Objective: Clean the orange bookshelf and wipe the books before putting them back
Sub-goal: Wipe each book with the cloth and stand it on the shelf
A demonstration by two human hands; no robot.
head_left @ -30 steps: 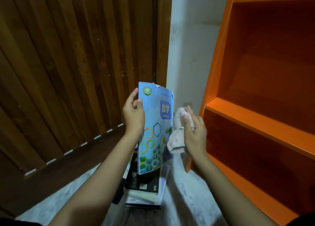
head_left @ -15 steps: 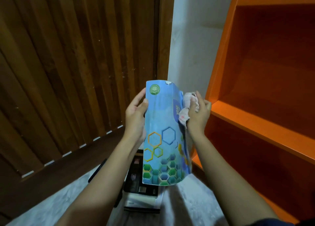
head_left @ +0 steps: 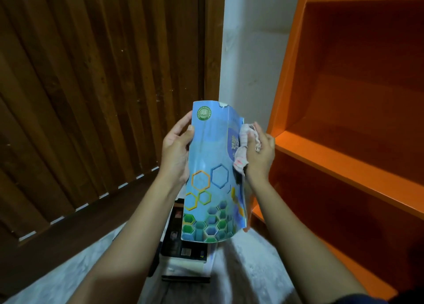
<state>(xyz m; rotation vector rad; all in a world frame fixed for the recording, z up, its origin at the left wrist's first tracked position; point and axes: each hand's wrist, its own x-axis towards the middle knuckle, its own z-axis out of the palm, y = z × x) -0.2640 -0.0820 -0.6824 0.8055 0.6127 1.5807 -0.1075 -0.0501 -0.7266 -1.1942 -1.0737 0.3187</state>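
Holding a light blue paperback textbook (head_left: 213, 173) with coloured hexagons on its cover upright in the air, the person has it in front of them. It is between the dark brown slatted wooden door (head_left: 91, 97) on the left and the orange wooden bookshelf (head_left: 289, 74) on the right. The left hand (head_left: 175, 152) grips the book's left edge near the top: the thumb lies on the front cover and the fingers curl round behind it. The cover bows outward toward the camera, and its top edge shows small white tears. The right hand (head_left: 261, 159) is at the book's right edge, its fingers curled round a crumpled white and pink cloth (head_left: 241, 161). The cloth is pressed against the cover over the printed title. The book does not touch the bookshelf; it is just left of the unit's side panel.

Below the held book, on the pale grey speckled floor (head_left: 68, 276), lies a small stack of books (head_left: 183, 253). A dark-covered one is on top and pale page edges show beneath. A strip of white wall (head_left: 247, 62) shows on the far side between the door and the bookshelf.
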